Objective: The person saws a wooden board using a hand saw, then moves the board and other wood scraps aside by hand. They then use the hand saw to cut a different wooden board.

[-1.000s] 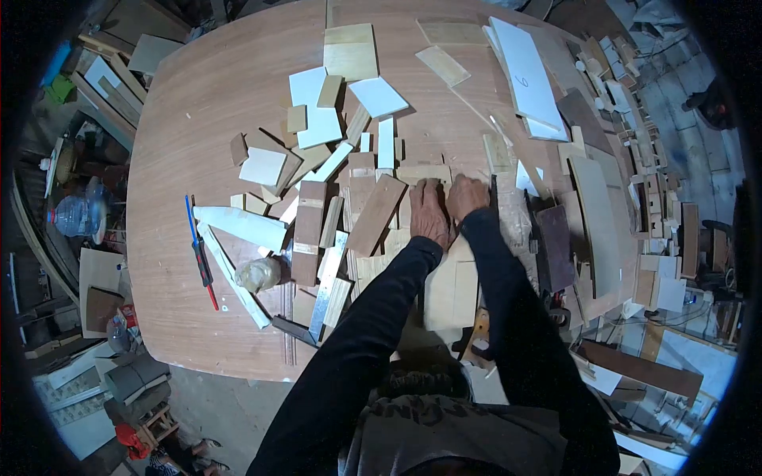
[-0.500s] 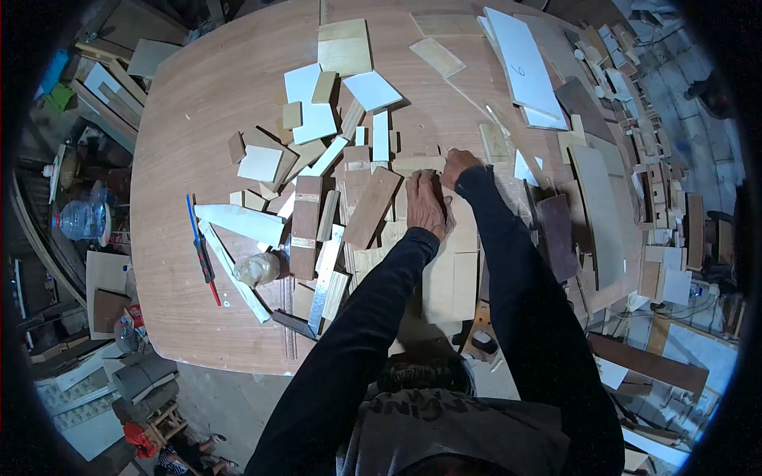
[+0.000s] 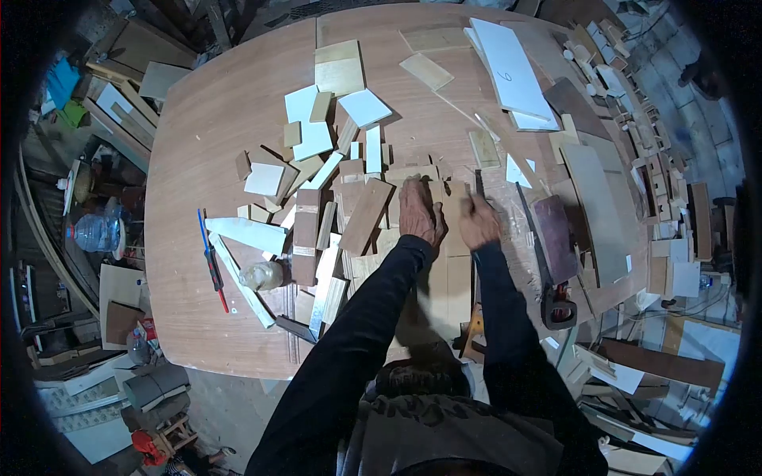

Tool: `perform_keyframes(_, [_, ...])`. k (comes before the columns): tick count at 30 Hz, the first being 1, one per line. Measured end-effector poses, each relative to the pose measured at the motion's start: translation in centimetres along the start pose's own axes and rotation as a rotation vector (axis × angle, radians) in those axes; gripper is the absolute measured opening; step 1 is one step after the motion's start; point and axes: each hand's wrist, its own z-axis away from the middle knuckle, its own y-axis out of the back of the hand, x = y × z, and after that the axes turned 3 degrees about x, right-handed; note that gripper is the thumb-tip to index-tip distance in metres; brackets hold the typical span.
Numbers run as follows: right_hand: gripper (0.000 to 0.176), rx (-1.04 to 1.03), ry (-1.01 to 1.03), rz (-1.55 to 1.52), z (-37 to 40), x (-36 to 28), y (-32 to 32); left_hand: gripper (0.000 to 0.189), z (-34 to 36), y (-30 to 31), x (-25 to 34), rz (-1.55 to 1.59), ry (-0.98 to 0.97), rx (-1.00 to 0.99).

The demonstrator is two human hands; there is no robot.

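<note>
My left hand (image 3: 421,213) lies palm down on pale wooden pieces, fingers stretched forward against a narrow light strip (image 3: 410,173). Just right of it, my right hand (image 3: 481,222) is at the right edge of a pale flat board (image 3: 435,287). Its fingers are bent and pressed together; what is between them, if anything, is hidden. A dark narrow blade-like strip (image 3: 479,184) shows beyond the right hand, and a tan wooden handle (image 3: 474,333) shows near the forearm. A brown wooden block (image 3: 367,216) lies slanted left of my left hand.
A handsaw with a black handle (image 3: 559,311) lies at the right. Offcuts and white panels (image 3: 302,119) cover the table's middle. A cloudy jar (image 3: 262,276) and a red-blue tool (image 3: 212,260) are on the left. A large white panel (image 3: 512,71) is at the far right.
My right hand has moved back toward me and slightly right, away from the far strip. The black-handled saw at the right now shows. My left hand stays on the wood; the view has shifted slightly.
</note>
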Motion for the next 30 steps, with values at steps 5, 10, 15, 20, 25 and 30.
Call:
perform_keyframes(5, [0.022,0.173,0.046,-0.031,8.7,3.4,0.0,0.067,0.7,-0.4,-0.4,0.075,0.071,0.043])
perform_keyframes(10, [0.027,0.155,0.100,-0.005,14.5,3.0,1.0,0.075,3.2,2.8,1.1,-0.205,-0.028,-0.059])
perform_keyframes(15, [0.027,0.109,0.004,0.012,19.2,5.0,2.2,0.071,10.0,3.7,2.2,-0.347,0.059,-0.240])
perform_keyframes(20, [0.028,0.133,0.043,0.109,24.2,7.6,4.2,0.066,12.5,0.7,0.5,-0.340,0.217,-0.114])
perform_keyframes(25, [0.030,0.149,0.088,0.135,28.3,8.7,4.7,0.067,12.0,1.4,2.3,-0.296,0.273,-0.110])
perform_keyframes(30, [0.034,0.259,0.186,0.078,25.2,5.9,3.8,0.065,11.3,0.8,2.1,-0.291,0.273,-0.067])
